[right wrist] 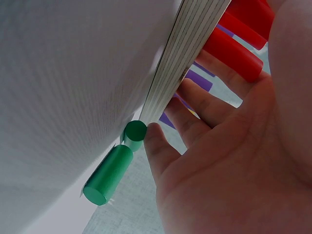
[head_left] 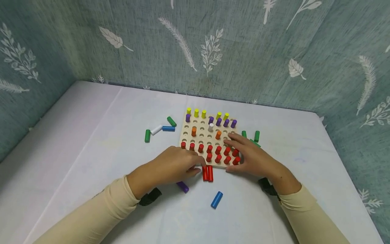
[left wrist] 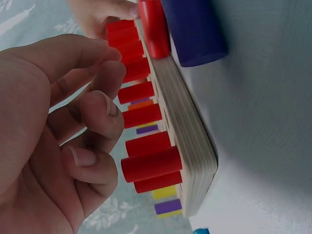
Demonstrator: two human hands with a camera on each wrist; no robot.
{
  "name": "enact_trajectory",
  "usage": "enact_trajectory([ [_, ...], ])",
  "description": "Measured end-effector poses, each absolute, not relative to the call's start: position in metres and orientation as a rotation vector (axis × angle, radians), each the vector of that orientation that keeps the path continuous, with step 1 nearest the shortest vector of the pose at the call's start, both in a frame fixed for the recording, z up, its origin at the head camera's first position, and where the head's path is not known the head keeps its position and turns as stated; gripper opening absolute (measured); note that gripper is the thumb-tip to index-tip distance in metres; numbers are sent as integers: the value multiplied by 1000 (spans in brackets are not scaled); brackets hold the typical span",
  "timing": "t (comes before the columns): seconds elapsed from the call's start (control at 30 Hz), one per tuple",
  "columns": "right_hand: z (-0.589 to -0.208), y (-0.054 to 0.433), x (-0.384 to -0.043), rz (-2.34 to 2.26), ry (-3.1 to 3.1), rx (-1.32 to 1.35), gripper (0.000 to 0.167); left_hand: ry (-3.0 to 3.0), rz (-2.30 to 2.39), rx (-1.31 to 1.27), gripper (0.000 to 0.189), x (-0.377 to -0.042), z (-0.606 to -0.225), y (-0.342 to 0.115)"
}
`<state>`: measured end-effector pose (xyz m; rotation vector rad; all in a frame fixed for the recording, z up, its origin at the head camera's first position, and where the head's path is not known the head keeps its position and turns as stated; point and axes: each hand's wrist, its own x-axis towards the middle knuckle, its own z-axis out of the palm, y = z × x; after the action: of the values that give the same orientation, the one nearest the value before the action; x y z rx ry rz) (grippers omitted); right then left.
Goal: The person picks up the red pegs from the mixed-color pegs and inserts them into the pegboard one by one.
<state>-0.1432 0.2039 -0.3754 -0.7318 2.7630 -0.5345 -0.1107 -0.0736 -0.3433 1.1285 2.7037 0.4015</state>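
Note:
A wooden pegboard [head_left: 190, 130] lies on the table, with yellow, purple, orange, white and red pegs standing in its holes. My left hand [head_left: 175, 164] is at its near left, fingers loosely bent and nothing showing between them in the left wrist view. Its index fingertip overlaps the end of one of two loose red pegs [head_left: 210, 174] at the near edge. My right hand [head_left: 254, 157] spreads around the right side, its thumb by the front corner next to a red peg [right wrist: 234, 53]. Some front-left holes are hidden under my left hand.
Green [head_left: 147, 136], white [head_left: 156, 130] and blue [head_left: 168, 128] pegs lie loose left of the board. Several green pegs [head_left: 257, 136] lie at its right. Closer to me are a purple peg [head_left: 183, 187] and a blue peg [head_left: 216, 200]. Patterned fabric [head_left: 195, 51] rises behind.

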Motion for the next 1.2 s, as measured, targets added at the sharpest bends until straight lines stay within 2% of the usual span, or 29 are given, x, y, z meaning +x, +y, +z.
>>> enact_trajectory([
  [0.33,-374,203,-143,-531,2767,-740,94,2696,400,1148,22,-109,-351,-73],
  [0.67,-375,204,-142,-520,2773,-750,94,2649,389,1110,31,-111,-360,-72],
  [1.2,-373,203,-142,-518,2765,-741,93,2677,426,1121,24,-113,-360,-73],
])
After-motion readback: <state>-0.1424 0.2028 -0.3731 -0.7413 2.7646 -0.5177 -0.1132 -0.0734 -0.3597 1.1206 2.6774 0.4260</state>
